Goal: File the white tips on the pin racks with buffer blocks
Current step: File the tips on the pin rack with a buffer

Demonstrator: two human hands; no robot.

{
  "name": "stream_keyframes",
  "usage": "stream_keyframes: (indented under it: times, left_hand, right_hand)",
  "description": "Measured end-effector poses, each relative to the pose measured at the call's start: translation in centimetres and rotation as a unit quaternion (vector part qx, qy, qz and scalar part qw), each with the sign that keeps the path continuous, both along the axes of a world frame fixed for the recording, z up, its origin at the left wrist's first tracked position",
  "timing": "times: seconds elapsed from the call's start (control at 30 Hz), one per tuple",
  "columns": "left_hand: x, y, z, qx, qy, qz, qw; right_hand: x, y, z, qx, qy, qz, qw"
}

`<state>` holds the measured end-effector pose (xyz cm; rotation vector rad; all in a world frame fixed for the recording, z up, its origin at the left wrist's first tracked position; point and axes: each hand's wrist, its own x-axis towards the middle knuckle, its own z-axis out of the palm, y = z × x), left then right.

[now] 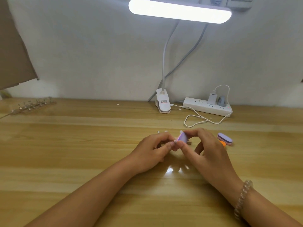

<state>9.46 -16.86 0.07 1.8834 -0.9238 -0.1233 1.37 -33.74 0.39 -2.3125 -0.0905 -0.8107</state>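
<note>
A wooden table (82, 145) runs back to a pale wall (98, 46). A lit bar lamp (180, 10) hangs above it on a bent white neck (165, 54), which rises from a white clip base (162, 102) at the table's far edge. Just right of the clip lies a white power strip (205, 106) with a white charger (212, 98) and a grey plug (221, 101) in it. A thin white cable (221, 85) loops from the charger. At far left a brown sheet (14, 54), perhaps cardboard, leans against the wall.

Bright lamp bar (180, 10) overhead, glare on table (65, 145), soft blur, bowed edges
</note>
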Motion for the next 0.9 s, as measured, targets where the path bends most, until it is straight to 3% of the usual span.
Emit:
stream_keyframes:
  times: [0.1,0.23,0.37,0.5,0.63,0.77,0.9]
  left_hand:
    - [-0.04,-0.03,0.13,-0.011,0.018,0.001,1.0]
    - [-0.01,-0.03,0.24,-0.012,0.009,0.004,1.0]
    - [-0.03,-0.03,0.17,-0.025,0.032,0.0,0.999]
    - [-0.2,-0.05,0.2,-0.029,0.031,-0.002,0.999]
    - [-0.32,-0.07,0.34,-0.027,0.036,0.004,0.999]
    - [-0.39,-0.02,0.41,-0.031,0.032,0.007,0.999]
    - [-0.3,-0.01,0.48,-0.036,0.043,0.006,0.998]
  right_hand:
    - [-0.46,0.66,0.04,-0.033,-0.006,0.041,0.999]
    - [0.16,-0.18,0.08,0.013,0.009,-0.014,1.0]
    - [-0.36,0.51,0.08,-0.031,-0.007,0.042,0.999]
    - [0.01,-0.2,0.13,0.007,0.0,-0.007,1.0]
    - [-0.54,0.65,0.16,-0.038,-0.007,0.052,0.998]
    - [0.06,-0.13,0.24,0.02,0.004,-0.001,1.0]
    - [-0.37,0.54,0.1,-0.025,-0.007,0.042,0.999]
